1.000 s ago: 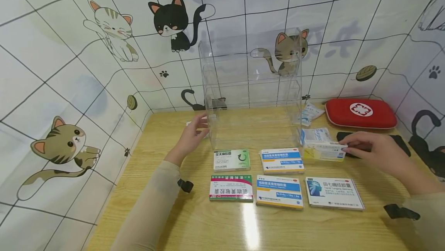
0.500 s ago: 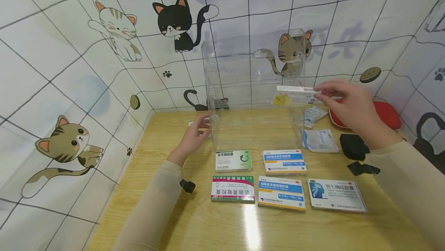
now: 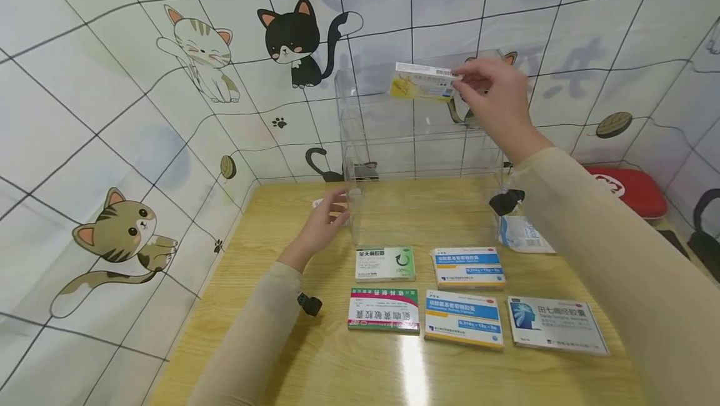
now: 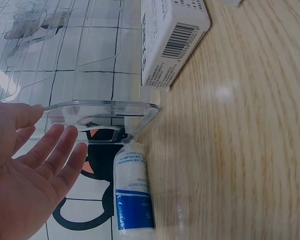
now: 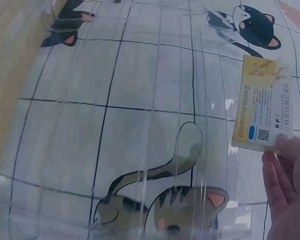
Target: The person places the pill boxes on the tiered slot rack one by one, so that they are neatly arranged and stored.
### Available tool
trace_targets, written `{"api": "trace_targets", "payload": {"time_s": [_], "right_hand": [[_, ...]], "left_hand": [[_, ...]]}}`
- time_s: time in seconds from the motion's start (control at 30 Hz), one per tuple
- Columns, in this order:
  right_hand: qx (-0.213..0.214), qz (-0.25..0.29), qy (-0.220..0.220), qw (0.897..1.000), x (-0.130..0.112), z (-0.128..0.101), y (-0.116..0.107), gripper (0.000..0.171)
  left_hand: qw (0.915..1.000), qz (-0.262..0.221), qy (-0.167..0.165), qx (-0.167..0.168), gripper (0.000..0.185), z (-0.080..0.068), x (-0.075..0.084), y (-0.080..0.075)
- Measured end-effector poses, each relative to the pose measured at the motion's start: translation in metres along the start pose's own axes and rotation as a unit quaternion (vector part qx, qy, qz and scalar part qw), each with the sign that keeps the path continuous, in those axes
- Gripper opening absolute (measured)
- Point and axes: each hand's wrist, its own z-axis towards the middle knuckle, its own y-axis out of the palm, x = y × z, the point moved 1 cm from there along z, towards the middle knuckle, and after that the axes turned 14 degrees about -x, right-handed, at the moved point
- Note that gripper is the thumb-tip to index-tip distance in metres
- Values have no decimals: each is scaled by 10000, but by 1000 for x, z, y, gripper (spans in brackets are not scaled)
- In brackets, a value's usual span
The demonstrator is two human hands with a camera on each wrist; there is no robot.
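Raised before the upper part of a clear acrylic shelf rack (image 3: 416, 206), my right hand (image 3: 497, 103) pinches the right end of a yellow-and-white medicine box (image 3: 422, 83). The right wrist view shows that medicine box (image 5: 262, 102) with its printed face and square code, thumb and fingers (image 5: 282, 182) at one corner. My left hand (image 3: 323, 225) touches the rack's lower left side, its fingers (image 4: 55, 165) loosely extended and the thumb at the clear panel's edge. A white-and-blue tube (image 4: 134, 192) lies beside that panel.
In front of the rack lie a green-and-white box (image 3: 385, 263), a red-and-green box (image 3: 384, 310), two blue-and-white boxes (image 3: 469, 267) and a white box with a blue head picture (image 3: 555, 325). To the right are a white-and-blue packet (image 3: 523, 234) and a red case (image 3: 635, 190).
My right hand has lifted the yellow-and-white box from the table's right side, up and leftward to the rack's upper part. The left hand stays at the rack's side.
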Motion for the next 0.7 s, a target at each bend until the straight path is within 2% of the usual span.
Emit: {"api": "trace_targets", "payload": {"time_s": [0.17,0.37,0.57,0.7], "right_hand": [[40,108,123,9999,-14,34,19,27],[-616,-62,502,9968,-22,59,40,30],[-1252,-212,585,9902,-23,72,56,29],[-1367,-111,497,9893,-22,67,60,34]], "left_hand": [[10000,23,2,-36,58,0,-1,-1],[9999,74,52,-118,58,4,-2,0],[9999,81,-87,-87,57,3,-2,0],[9999,88,-95,-78,57,3,-1,-1]]}}
